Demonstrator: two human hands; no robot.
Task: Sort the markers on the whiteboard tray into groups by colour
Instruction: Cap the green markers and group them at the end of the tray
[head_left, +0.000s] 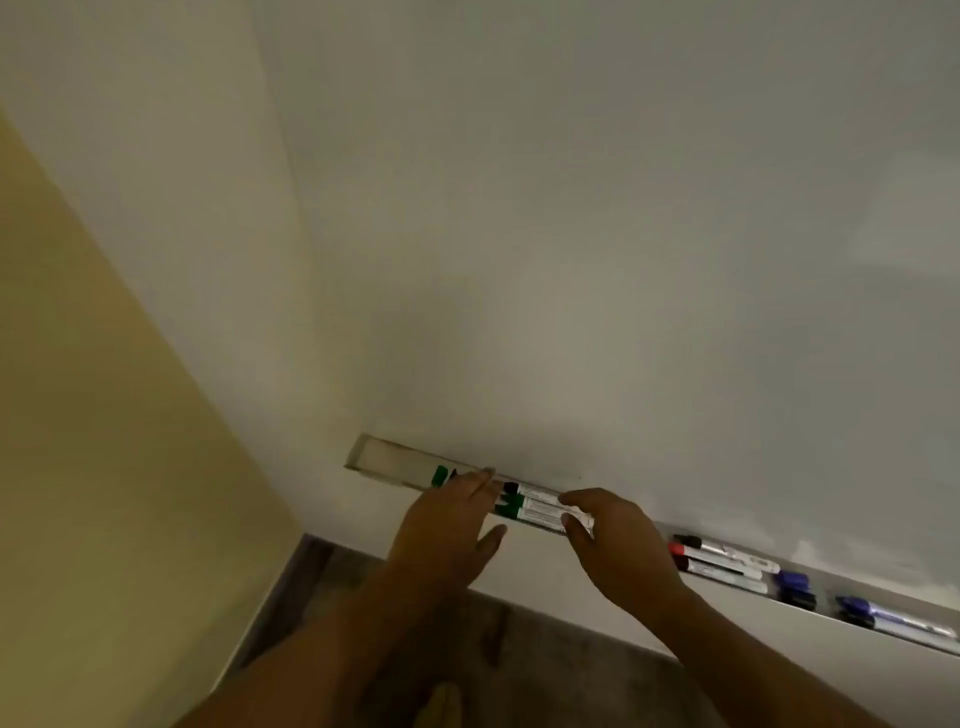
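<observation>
Sorting looked nearly done: both hands, left hand (451, 514) spread flat and right hand (605, 527) pinching, bunched the green markers (540, 506) in the whiteboard tray (379, 460), red markers (719, 558) and blue markers (883, 616) already grouped rightward.

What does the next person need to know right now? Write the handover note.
Left hand: open, fingers spread over the green-capped markers near the left end of the tray.
Right hand: thumb and fingers pinching the barrels of those same markers.
Done: red and black-capped markers lie together further right; blue markers sit at the far right.
Left: a black cap sits among the greens, and one green cap lies apart to the left. Settle both.
</observation>
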